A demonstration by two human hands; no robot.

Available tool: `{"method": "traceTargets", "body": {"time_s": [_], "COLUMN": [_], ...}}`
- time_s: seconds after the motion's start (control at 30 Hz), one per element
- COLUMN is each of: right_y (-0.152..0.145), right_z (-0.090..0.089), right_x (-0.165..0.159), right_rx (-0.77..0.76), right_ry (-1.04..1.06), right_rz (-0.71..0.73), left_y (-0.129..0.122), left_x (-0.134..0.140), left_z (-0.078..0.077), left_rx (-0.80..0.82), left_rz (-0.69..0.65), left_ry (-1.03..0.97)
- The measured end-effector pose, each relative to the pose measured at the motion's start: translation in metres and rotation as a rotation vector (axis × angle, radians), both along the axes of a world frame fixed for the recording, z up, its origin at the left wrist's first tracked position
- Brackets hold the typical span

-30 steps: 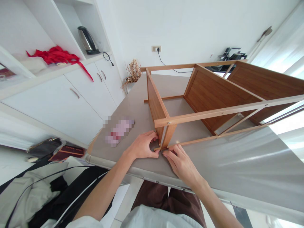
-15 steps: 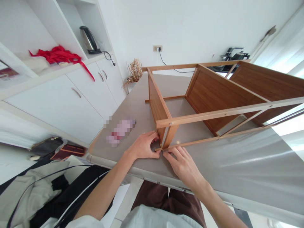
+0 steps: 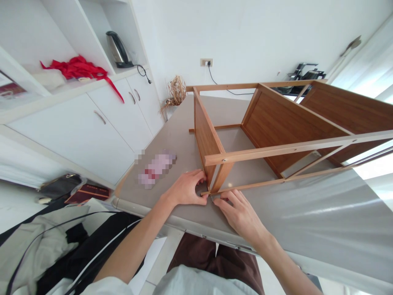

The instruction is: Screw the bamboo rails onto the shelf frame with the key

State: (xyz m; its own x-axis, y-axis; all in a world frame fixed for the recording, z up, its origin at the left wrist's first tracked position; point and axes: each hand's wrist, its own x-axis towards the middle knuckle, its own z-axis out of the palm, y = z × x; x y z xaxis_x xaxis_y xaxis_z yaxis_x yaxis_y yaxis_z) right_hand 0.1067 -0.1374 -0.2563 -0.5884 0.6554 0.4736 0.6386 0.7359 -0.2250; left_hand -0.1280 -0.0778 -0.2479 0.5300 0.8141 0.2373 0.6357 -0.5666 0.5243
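A brown wooden shelf rack (image 3: 215, 135) lies on its side on the grey table. My left hand (image 3: 188, 187) grips the rack's near left corner, its thumb at the end of the bottom rail and its fingers against the end panel. Close to that joint, my right hand (image 3: 241, 211) is closed in a pinch, with its fingertips beside the bottom rail. A small thin metal piece (image 3: 211, 198), like a screw, shows between its fingertips and the joint. Its far end is too small to make out.
A pixelated pink packet (image 3: 156, 169) lies left of my left hand on the table (image 3: 307, 213). White cabinets (image 3: 70, 135) stand at the left with a kettle (image 3: 118, 49) and red ribbon (image 3: 75, 67). Clothes (image 3: 46, 246) lie at lower left. Dried plants (image 3: 175, 92) stand behind.
My right hand has drawn slightly to the right of the joint, and more of the small metal piece shows. My left hand keeps its hold. The view has shifted a little.
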Motion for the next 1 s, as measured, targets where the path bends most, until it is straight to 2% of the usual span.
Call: {"method": "traceTargets", "body": {"time_s": [0.37, 1.0], "right_y": [0.0027, 0.0023], "right_z": [-0.0052, -0.0024], "right_x": [-0.0035, -0.0056], "right_rx": [0.0, 0.082], "right_ry": [-0.011, -0.087], "right_rz": [-0.001, 0.03], "left_y": [-0.0004, -0.001], "left_x": [0.0004, -0.0013], "left_z": [0.0005, 0.0004], "left_rx": [-0.009, 0.004], "left_rz": [0.008, -0.007], "left_ry": [-0.011, -0.018]}}
